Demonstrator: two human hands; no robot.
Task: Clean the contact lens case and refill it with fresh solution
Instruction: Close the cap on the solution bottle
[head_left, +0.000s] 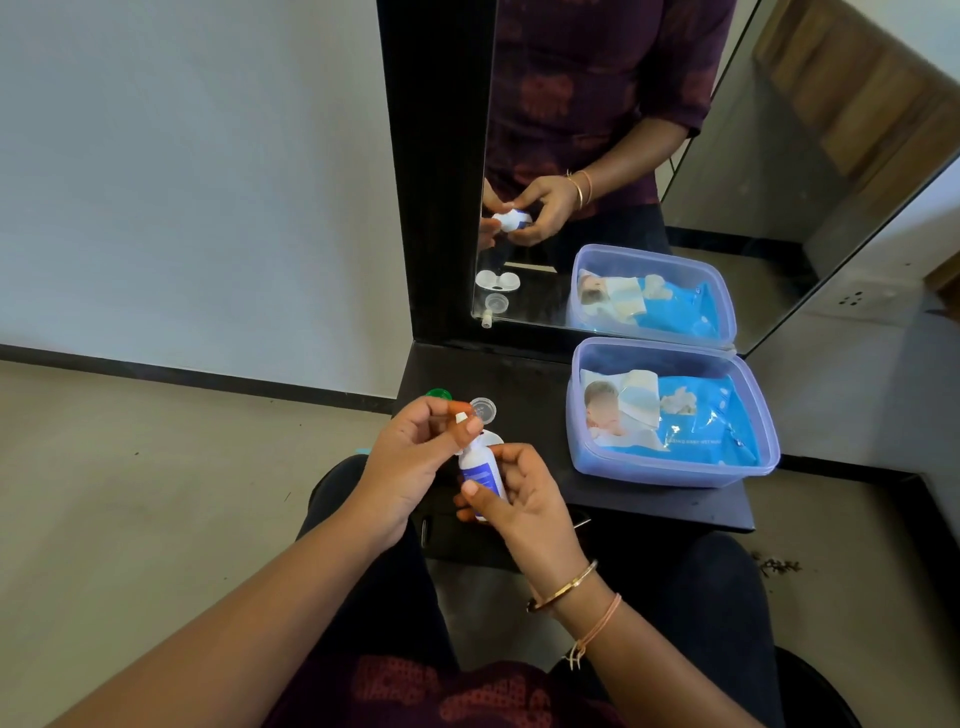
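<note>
Both hands are busy: right hand (519, 499) curls round the solution bottle (480, 475) mid-body, left hand (410, 462) pinches its small white cap (461, 417). Bottle looks light, smooth, squeezable; hold the label band firmly, without squeezing. Lens case (496, 440) sits mostly hidden just behind it on the shelf (524, 389).

Dark purple top (467, 696) printed with reddish motifs, dark trousers (701, 597) worn over the legs, thin gold bangle (563, 587) and pale pink knotted thread band (597, 623) worn on the wrist behind the right grip (519, 499)
</note>
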